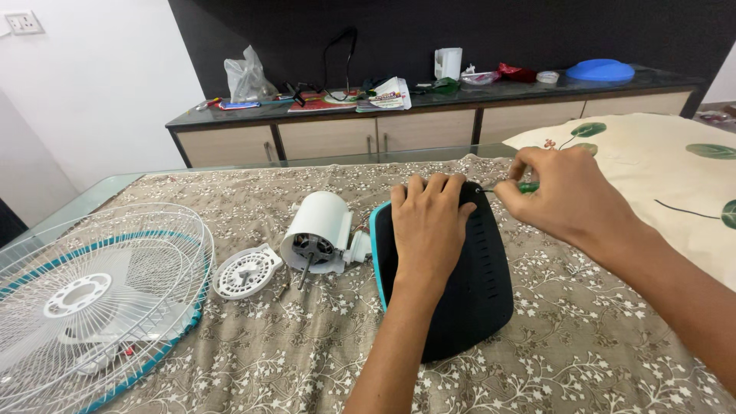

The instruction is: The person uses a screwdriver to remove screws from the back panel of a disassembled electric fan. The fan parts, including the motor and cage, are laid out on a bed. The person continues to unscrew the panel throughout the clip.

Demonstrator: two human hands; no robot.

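Black plastic, edged in teal on its left rim, makes up the fan base [475, 291] lying underside-up on the desk [583, 360], which is covered with a brown cloth patterned in small white flowers. The left hand [428, 230] lies flat on the base, its fingers [429, 188] spread and curled over the far edge, pressing rather than gripping. The right hand [571, 199] is just beside it at the base's far right corner; its fingers are pinched around a screwdriver with a green handle [527, 186], whose thin shaft reaches left to the edge of the base.

Left of the base, joined to it by a short neck, lies the white motor housing [316, 230] with its shaft pointing toward the camera. A round white slotted cover [245, 271] lies just beside the motor. Farther left rests the white wire fan guard [84, 307] with a teal ring. Behind the desk stands a long sideboard [345, 138] with a dark top carrying a plastic bag, papers and a blue lid.
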